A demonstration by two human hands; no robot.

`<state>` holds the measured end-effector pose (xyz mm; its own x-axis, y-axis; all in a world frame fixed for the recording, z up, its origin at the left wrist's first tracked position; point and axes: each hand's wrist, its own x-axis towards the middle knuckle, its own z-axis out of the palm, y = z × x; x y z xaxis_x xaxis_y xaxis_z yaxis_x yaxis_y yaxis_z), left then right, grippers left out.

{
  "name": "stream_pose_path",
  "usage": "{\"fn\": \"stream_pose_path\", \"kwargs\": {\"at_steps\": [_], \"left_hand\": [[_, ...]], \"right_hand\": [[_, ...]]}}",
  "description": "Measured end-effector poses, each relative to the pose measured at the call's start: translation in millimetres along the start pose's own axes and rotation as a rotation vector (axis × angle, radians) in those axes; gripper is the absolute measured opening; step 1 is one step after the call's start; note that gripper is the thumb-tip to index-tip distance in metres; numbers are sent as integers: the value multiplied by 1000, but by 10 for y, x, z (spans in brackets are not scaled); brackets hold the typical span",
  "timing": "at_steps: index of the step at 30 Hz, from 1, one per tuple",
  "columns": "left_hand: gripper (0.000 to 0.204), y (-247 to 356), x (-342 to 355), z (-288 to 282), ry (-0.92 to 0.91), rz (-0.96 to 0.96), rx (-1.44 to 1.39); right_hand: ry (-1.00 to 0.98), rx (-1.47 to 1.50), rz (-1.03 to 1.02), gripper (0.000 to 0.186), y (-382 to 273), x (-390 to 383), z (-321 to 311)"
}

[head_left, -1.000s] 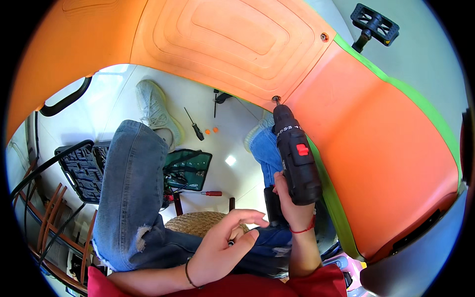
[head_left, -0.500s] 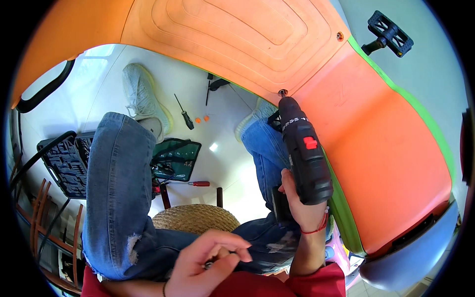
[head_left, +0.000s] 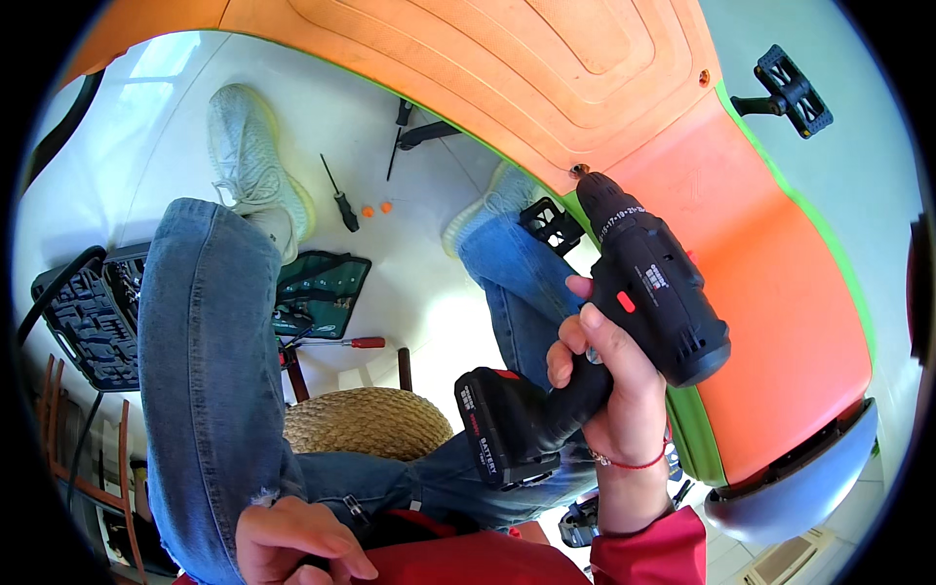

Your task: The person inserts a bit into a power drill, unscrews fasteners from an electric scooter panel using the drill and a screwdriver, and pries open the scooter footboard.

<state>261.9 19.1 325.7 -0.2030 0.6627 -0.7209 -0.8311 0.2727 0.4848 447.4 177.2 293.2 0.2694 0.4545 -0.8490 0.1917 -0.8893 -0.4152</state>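
My right hand (head_left: 629, 395) is wrapped round the handle of a black cordless drill (head_left: 663, 283). The drill leans over, so its battery base points to the lower left. Its front end reaches a metal-lined hole (head_left: 579, 171) at the edge of a moulded orange panel (head_left: 468, 73); whether the bit touches a screw there is hard to see. My left hand (head_left: 297, 544) is over my lap near the lower edge, its fingers curled in. What lies inside those fingers, if anything, is hidden.
A second hole (head_left: 704, 77) sits farther right in the panel. Black pedals (head_left: 795, 93) stick out nearby. On the floor lie a screwdriver (head_left: 339, 195), small orange caps (head_left: 376, 210), a green tool pouch (head_left: 331, 283) and an open black tool case (head_left: 93, 317). A woven stool (head_left: 366, 421) stands between my legs.
My right hand has rolled the drill over, bringing its handle and battery into sight, with the front end still at the hole. My left hand has moved left and down. The view has shifted slightly.
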Motion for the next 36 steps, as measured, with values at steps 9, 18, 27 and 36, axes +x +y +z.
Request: {"fn": "stream_pose_path", "kwargs": {"at_steps": [9,18,27,36], "left_hand": [[22,49,-17,-135,-12,12,-122],[24,70,-6,-142,-16,75,-103],[23,91,10,-73,19,69,-40],[22,119,39,-33,4,93,-52]], "right_hand": [[-13,75,-23,15,128,68,-180],[26,86,-19,14,184,30,-144],[11,48,-6,21,199,51,-257],[3,51,-3,20,229,-3,-236]]}}
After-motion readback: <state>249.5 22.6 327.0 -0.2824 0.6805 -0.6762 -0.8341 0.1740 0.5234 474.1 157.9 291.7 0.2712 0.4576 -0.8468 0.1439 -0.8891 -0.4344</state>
